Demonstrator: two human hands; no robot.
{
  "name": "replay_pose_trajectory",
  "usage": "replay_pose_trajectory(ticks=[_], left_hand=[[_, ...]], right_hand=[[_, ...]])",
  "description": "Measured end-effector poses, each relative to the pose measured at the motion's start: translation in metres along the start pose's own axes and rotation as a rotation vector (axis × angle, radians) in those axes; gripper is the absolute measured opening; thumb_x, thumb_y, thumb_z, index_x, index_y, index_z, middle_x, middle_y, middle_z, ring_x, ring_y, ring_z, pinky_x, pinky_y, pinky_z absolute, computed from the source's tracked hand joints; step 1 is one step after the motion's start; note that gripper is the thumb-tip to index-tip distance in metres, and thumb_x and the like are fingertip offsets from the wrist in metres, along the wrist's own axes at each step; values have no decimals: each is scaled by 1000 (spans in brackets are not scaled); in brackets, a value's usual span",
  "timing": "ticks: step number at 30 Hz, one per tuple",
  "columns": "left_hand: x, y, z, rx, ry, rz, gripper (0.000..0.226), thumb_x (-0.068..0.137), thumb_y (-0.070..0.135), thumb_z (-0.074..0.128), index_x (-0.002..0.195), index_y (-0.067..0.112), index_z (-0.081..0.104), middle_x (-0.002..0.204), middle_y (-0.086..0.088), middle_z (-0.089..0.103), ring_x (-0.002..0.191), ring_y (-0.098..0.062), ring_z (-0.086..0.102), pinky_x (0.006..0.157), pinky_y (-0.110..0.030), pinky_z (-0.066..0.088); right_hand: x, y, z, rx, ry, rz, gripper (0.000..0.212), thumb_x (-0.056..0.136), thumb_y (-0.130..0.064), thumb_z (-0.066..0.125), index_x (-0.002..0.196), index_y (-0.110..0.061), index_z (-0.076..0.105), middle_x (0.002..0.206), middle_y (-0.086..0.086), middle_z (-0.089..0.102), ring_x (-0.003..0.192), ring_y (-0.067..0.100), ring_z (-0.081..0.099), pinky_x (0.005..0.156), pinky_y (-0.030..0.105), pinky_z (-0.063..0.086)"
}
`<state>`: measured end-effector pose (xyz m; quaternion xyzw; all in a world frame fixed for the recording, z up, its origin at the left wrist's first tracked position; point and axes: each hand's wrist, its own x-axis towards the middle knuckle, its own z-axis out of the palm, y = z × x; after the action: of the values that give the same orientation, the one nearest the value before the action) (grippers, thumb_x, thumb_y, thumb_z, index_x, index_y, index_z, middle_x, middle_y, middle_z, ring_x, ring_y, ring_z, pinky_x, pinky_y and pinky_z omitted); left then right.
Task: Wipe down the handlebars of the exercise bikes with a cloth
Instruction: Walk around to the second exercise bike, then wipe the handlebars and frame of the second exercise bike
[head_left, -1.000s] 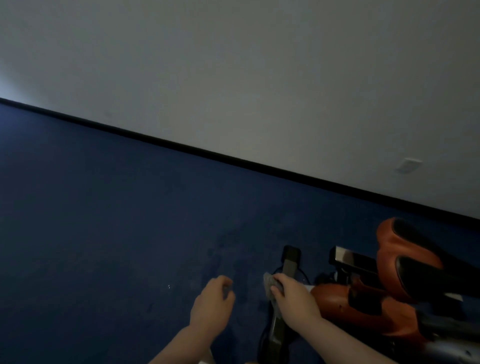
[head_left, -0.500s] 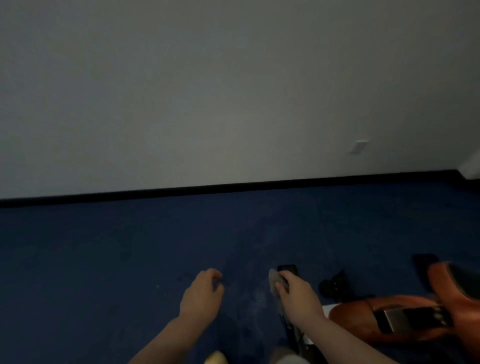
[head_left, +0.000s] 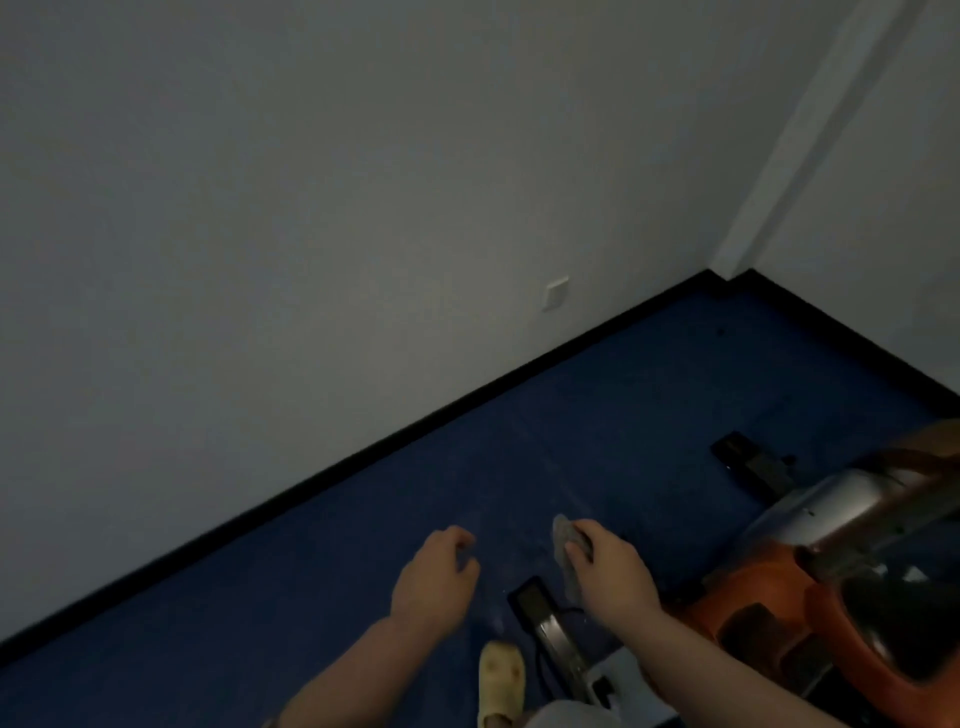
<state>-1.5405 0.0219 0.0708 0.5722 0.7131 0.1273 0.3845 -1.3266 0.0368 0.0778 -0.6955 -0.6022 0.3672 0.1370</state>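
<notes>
The cloth (head_left: 567, 553) is small and grey, and it is bunched up in the right hand (head_left: 613, 569), low in the middle of the view. The fingers of that hand are curled around it, with a bit of cloth poking out on the left side of the hand. The left hand (head_left: 435, 582) is just beside it, held out over the blue carpet (head_left: 597, 415). Its fingers are bent loosely and it holds nothing. The two hands are near each other but not touching. Below the hands, a black and silver bar (head_left: 550, 629) of the exercise bike lies on the floor. The orange and silver body of the exercise bike (head_left: 831, 597) fills the lower right corner. The handlebars cannot be made out in this dim view. A foot in a pale yellow slipper (head_left: 501, 680) stands on the carpet between the arms. A grey wall (head_left: 311, 208) with a black baseboard (head_left: 415, 426) runs behind, and a small white wall plate (head_left: 556, 292) sits low on the wall.
</notes>
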Motion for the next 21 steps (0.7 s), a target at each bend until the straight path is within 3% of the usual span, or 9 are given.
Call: replay_pose_trajectory(ticks=[9,21], left_hand=[[150,78,-45,61,-57,200,30,94,28,49,123,24,53,123,6,54,108,-11,57,94,-33,47],[366,172,-77,259,-331,508,25,92,25,50,116,23,54,117,4,56,103,-12,58,92,-33,47]], right_hand=[[113,-21,-50,53,144,139,20,98,-31,45,114,-25,57,103,-6,63,86,9,58,76,30,52],[240,-46,-96,202,492,436,15,95,-31,49,107,-30,58,94,-14,61,81,2,57,69,24,48]])
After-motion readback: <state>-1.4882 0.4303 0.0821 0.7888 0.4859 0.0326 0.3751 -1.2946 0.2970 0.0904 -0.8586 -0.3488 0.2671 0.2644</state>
